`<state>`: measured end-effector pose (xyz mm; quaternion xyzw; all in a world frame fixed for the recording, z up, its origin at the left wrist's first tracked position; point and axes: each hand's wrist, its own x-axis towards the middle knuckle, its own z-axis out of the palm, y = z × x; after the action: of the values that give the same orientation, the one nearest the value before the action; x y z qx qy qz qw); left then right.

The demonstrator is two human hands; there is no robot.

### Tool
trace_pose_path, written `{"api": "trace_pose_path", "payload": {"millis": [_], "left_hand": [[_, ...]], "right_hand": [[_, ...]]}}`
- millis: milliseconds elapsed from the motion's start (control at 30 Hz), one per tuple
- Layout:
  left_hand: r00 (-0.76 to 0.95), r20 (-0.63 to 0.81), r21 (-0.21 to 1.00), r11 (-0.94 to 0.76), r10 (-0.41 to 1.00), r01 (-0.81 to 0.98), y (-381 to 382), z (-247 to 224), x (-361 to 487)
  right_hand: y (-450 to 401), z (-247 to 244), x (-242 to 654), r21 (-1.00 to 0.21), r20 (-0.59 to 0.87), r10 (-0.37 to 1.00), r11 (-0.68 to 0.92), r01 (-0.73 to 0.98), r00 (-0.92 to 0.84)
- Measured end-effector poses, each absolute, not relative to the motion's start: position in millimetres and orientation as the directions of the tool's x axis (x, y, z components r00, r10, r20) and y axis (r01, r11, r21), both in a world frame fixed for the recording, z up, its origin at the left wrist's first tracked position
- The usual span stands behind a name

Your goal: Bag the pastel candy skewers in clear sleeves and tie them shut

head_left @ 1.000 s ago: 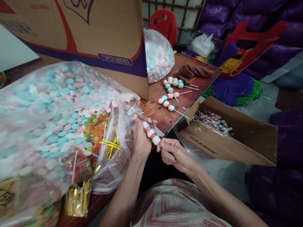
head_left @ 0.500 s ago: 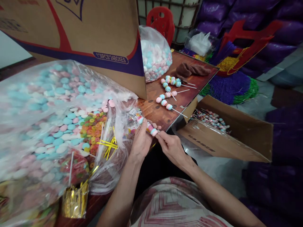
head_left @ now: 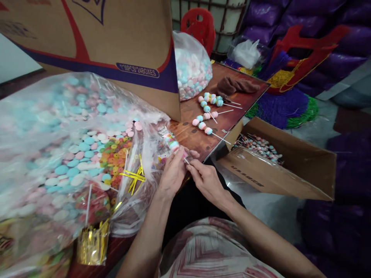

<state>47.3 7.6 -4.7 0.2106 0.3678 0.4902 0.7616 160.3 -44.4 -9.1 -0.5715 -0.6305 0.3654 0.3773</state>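
My left hand point(head_left: 174, 172) is closed around a candy skewer point(head_left: 173, 143) of pink, blue and white pieces, whose upper part lies in a clear printed wrapper. The fingers of my right hand point(head_left: 204, 177) pinch the lower end of the skewer, where the stick shows. Left of my hands, an open plastic bag point(head_left: 150, 154) holds blue, pink and white candies point(head_left: 84, 146), ring gummies point(head_left: 116, 152) and gold twist ties point(head_left: 135, 175). Several finished-looking skewers point(head_left: 205, 129) rest on the table point(head_left: 194, 139) beyond my hands.
A large carton point(head_left: 116, 46) stands at the back left, with a bag of candies point(head_left: 193, 69) beside it. A brown cloth point(head_left: 237, 85) lies on the table. On the right, an open box point(head_left: 278, 173) contains many skewers. A packet of gold ties point(head_left: 92, 245) is at the front left.
The skewer has slid up and left into the wrapper, so more candy is inside it. Both hands stay close together at the stick end.
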Motion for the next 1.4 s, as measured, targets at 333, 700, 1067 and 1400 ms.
{"api": "trace_pose_path", "payload": {"millis": [333, 700, 1067, 1400], "left_hand": [[0.267, -0.309, 0.716, 0.408, 0.913, -0.566, 1, -5, 48], [0.026, -0.266, 0.889, 0.256, 0.964, -0.38, -6, -13, 40], [-0.09, -0.152, 0.973, 0.133, 0.984, -0.188, -1, -17, 40], [-0.035, 0.086, 0.977, -0.078, 0.996, 0.198, -4, -13, 33]], "right_hand": [[-52, -8, 162, -0.981, -0.192, 0.97, -0.193, 0.009, -0.147], [-51, -7, 152, -0.925, -0.253, 0.965, -0.261, -0.275, -0.065], [-51, -8, 152, -0.939, -0.242, 0.963, -0.264, -0.222, -0.119], [-44, -10, 151, -0.929, -0.231, 0.969, -0.245, -0.278, -0.083]]}}
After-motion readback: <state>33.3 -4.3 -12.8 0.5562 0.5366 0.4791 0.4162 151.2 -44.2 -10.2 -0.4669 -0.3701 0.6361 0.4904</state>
